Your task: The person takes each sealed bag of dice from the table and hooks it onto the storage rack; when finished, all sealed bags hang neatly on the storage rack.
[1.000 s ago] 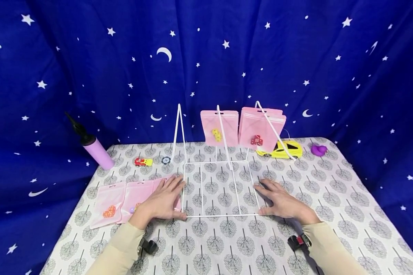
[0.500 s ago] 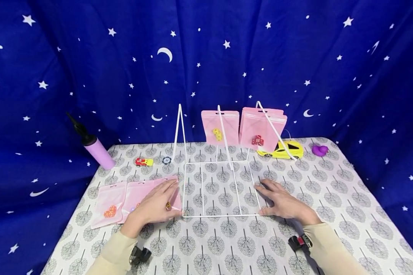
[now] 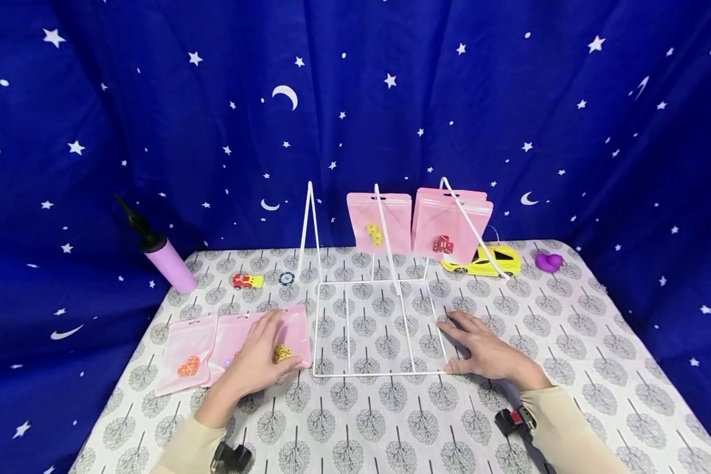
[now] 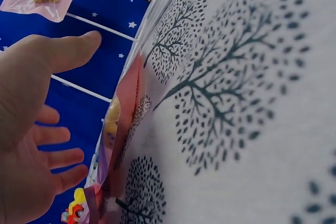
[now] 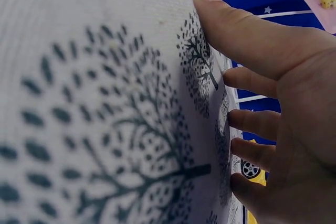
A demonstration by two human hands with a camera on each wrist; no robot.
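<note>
Head view shows the left hand [image 3: 255,359] spread flat over pink pouches [image 3: 237,342], partly hiding them beside the wire rack [image 3: 379,326]. Right hand [image 3: 486,352] lies flat, fingers apart, touching the rack's right edge; wrist views blur close

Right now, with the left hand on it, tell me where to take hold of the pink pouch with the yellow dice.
Pinch the pink pouch with the yellow dice by its far top edge, near the hang hole, coming from above. It lies flat on the tablecloth with its left side overlapping the next pouch, and the dice bulge low down, so the thin free top strip probably lifts most easily. The left hand already rests flat there.
</note>
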